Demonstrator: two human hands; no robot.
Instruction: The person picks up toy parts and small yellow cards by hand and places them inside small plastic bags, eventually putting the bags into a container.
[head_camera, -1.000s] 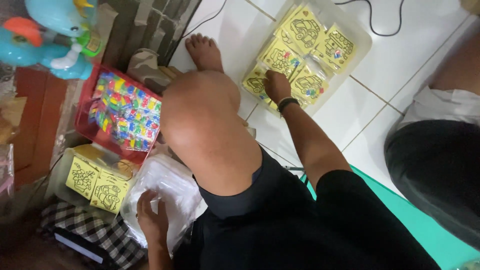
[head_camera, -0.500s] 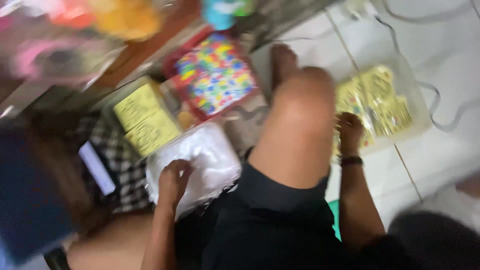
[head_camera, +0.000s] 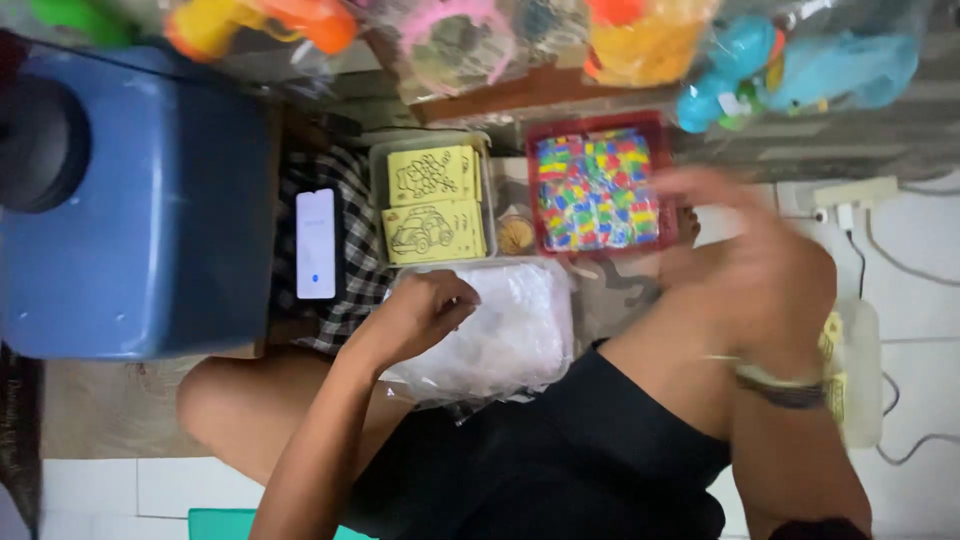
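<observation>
- The left hand (head_camera: 425, 305) rests with curled fingers on a stack of clear plastic bags (head_camera: 500, 335) in the person's lap, pinching the near-left corner of the top one.
- The right hand (head_camera: 745, 240), blurred, hangs open with fingers spread above the knee, holding nothing, a dark band at its wrist.
- Just beyond the bags sits a clear tray of yellow drawing cards (head_camera: 432, 205); to its right, a red tray of coloured blocks (head_camera: 600, 190).
- A phone (head_camera: 316, 243) lies on checked cloth at left, beside a blue box (head_camera: 150, 200).
- Bagged plastic toys (head_camera: 640, 40) line the far edge.
</observation>
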